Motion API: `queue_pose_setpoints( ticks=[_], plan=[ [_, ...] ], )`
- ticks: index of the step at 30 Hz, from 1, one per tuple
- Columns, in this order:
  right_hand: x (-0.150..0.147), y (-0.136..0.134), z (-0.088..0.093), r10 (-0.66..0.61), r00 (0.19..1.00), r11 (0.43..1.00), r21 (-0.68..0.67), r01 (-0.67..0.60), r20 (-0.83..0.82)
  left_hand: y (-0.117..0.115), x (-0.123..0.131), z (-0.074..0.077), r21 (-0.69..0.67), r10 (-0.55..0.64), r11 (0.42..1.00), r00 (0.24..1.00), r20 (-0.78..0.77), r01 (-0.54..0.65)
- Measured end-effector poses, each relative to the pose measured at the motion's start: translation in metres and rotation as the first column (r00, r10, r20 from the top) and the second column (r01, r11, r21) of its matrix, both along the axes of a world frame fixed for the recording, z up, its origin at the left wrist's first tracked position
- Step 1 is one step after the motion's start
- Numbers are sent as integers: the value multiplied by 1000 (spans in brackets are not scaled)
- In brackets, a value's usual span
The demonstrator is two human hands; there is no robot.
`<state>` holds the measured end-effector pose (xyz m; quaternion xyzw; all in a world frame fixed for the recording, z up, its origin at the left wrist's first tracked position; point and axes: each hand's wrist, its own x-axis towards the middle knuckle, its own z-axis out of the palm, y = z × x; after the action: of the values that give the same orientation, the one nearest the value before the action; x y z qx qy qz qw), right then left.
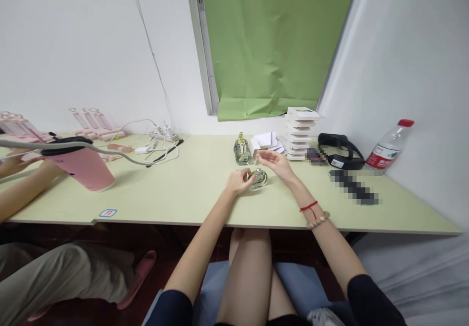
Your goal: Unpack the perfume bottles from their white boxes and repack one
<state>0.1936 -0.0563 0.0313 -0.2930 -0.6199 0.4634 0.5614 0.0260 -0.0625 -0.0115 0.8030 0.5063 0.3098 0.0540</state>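
Observation:
A clear glass perfume bottle (260, 180) with a green tint and a silvery neck is on the table in front of me. My left hand (239, 182) grips its left side, fingers closed round it. Just above and to the right of the neck is my right hand (279, 165), its thumb and fingers pinched together. What the right fingertips hold, if anything, is too small to make out. Behind my hands, similar glass bottles (243, 155) stand in a row running away from me. White folded cards (266, 140) lie beside that row.
Stacked white boxes (298, 135), a black headset (340, 151) and a water bottle (388, 148) stand to the right. At left are a pink cup (86, 167), tangled white cables (164, 145) and a co-worker's arm (31, 189). The table's front edge (205, 224) runs above my lap.

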Motion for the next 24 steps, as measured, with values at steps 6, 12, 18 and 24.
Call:
queue_pose_setpoints(
  ticks=[6, 12, 18, 24],
  plan=[
    [-9, 16, -14, 193, 966, 964, -153, -220, -173, 1, 0, 0, 29, 35, 999, 999, -41, -34],
    [-3, 10, -17, 167, 968, 972, -136, -193, -186, 4, 1, 2, 57, 53, 997, 993, -103, -48],
    [-1, 19, -27, 118, 980, 981, -134, -140, -159, 6, 0, -1, 50, 91, 995, 991, -96, -87],
    [4, 22, -35, 90, 992, 985, -140, -102, -92, 5, -1, -3, 44, 116, 993, 990, -83, -113]
  ],
)
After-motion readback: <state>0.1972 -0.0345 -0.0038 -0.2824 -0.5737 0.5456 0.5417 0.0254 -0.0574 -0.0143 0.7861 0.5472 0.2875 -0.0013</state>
